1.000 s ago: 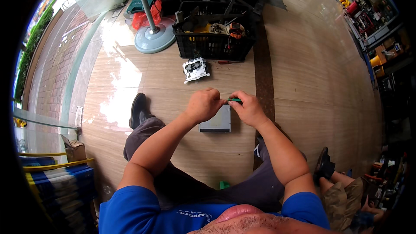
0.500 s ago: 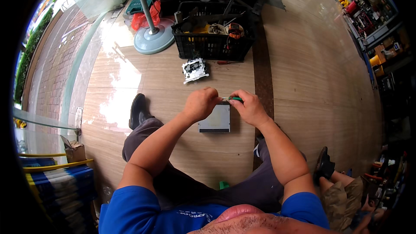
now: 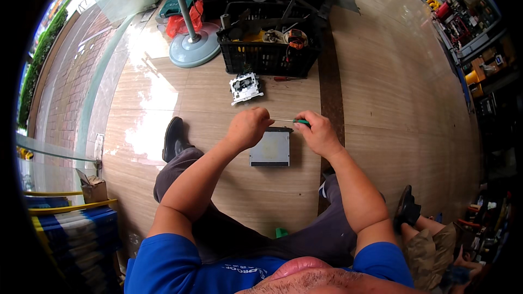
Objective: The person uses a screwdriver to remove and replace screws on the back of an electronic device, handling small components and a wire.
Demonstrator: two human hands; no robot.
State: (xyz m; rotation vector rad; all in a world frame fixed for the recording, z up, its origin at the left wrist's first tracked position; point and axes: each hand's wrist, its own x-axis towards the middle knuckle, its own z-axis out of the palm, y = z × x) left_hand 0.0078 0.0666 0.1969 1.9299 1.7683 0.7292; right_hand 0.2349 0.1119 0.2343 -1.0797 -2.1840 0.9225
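In my right hand (image 3: 317,133) is a screwdriver (image 3: 300,122) with a green handle, its thin shaft lying level and aimed left. The shaft's far end reaches the fingers of my left hand (image 3: 248,127), which are pinched together; whether they grip the tip or some small part is hidden. Below both hands a flat silver metal box (image 3: 270,148) rests on the floor, with a dark strip along its near edge and a dark far edge. Farther off lies a white plastic mechanism (image 3: 245,89) with dark parts in its middle.
A black crate (image 3: 268,57) full of tools stands beyond the mechanism, with a red-handled tool (image 3: 283,78) at its foot. Left of it is a fan's round base (image 3: 194,49). My shoe (image 3: 174,139) is left of the box. Another person's leg (image 3: 430,223) is at lower right.
My hands have moved slightly apart and away from me, the right one to the right with the screwdriver. More of its shaft and of the box's far edge now shows.
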